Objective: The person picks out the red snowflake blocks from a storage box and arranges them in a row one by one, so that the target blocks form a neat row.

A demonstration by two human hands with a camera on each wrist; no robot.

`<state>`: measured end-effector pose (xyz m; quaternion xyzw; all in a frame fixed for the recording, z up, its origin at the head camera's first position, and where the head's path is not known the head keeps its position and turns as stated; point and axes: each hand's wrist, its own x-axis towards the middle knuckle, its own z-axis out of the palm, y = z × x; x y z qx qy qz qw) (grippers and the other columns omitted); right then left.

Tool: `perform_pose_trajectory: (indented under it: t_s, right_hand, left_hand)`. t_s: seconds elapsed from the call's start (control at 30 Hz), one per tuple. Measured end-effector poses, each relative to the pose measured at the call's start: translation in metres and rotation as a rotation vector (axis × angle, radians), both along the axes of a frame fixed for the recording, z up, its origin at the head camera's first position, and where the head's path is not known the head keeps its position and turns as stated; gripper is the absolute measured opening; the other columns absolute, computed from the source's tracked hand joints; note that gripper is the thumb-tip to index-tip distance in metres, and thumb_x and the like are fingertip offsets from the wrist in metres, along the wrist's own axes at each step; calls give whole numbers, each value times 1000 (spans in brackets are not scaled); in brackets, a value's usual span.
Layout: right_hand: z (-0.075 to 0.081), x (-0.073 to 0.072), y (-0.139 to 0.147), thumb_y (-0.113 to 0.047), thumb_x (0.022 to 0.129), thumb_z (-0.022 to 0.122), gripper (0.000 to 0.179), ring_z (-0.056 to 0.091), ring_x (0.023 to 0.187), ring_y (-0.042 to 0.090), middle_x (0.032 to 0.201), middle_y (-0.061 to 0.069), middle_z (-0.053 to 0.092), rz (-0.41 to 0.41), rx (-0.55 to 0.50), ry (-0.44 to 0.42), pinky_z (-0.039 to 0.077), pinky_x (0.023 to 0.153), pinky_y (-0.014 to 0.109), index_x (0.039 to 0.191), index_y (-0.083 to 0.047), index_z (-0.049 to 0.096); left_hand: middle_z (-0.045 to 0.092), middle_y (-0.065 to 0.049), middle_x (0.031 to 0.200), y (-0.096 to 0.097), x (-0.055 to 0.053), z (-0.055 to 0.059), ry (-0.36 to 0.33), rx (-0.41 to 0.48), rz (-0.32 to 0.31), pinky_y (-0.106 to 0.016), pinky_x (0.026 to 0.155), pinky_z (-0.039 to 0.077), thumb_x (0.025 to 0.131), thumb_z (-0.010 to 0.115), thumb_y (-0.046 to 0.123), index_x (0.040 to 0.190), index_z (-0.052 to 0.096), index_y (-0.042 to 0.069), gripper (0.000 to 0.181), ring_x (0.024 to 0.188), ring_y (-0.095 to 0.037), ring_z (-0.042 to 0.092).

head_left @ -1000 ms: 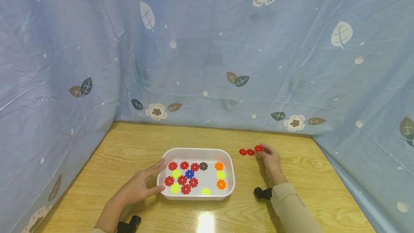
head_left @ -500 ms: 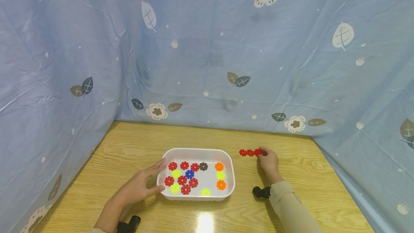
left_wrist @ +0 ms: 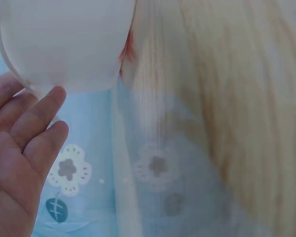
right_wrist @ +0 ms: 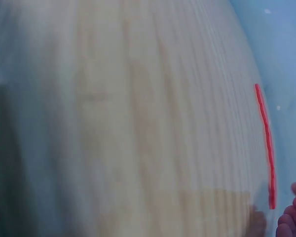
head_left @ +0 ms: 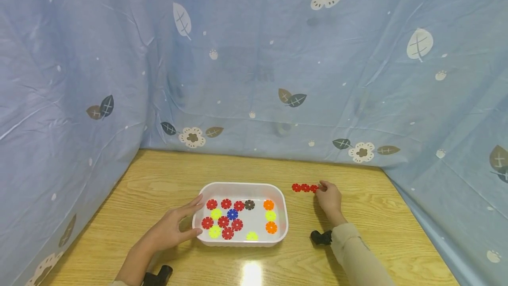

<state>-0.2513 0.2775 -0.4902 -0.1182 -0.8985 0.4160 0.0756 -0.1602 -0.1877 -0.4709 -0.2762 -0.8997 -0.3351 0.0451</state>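
Note:
A white plastic tray (head_left: 242,242) stands on the table, holding several slotted flower-shaped discs. My left hand (head_left: 173,228) rests against the tray's left end, thumb and fingers spread along its rim; in the left wrist view the fingers (left_wrist: 43,111) touch the outside of the wall. To the tray's right, three red slotted discs (head_left: 305,187) lie flat in a row, edge to edge. My right hand (head_left: 330,198) is at the row's right end, partly covering the last disc. In the right wrist view, the row is a thin red strip (right_wrist: 266,143) with fingertips (right_wrist: 287,224) just beyond its end.
The tray's discs are red, yellow, orange, blue (head_left: 232,214) and dark brown (head_left: 249,205). Black wrist devices (head_left: 320,237) sit at both wrists. A blue patterned curtain (head_left: 254,78) borders the wooden table (head_left: 238,169) at the back and sides.
My right hand has lowered the third red disc to the table, lining it up with the other two. The row has since shifted slightly left. My left hand has stayed at the tray.

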Motion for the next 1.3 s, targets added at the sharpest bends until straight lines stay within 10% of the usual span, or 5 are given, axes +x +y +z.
perform_pose_trajectory:
  t_s: [0.27, 0.7, 1.3]
  right_hand:
    - [23, 6, -12, -11, 92, 53, 48, 45, 126, 44, 137, 30, 46, 70, -55, 62, 45, 99, 51, 137, 4, 45]
    - [53, 34, -84, -6, 88, 65, 44, 53, 122, 37, 129, 23, 56, 334, -186, 205, 45, 102, 44, 129, 3, 53]
    - [49, 55, -149, -5, 88, 65, 44, 52, 120, 41, 130, 28, 53, 725, -379, 154, 44, 102, 42, 127, 8, 51]
  left_hand:
    - [38, -6, 150, -2, -1, -2, -8, -5, 5, -57, 101, 40, 83, 71, 34, 137, 51, 9, 63, 131, -34, 44]
    - [38, -6, 150, -2, -1, -3, -7, 5, 1, -57, 100, 41, 83, 71, 32, 137, 51, 8, 63, 131, -34, 44]
    - [39, -7, 150, -1, 0, -3, -6, 3, 5, -57, 101, 40, 83, 71, 33, 137, 51, 8, 63, 131, -33, 44]
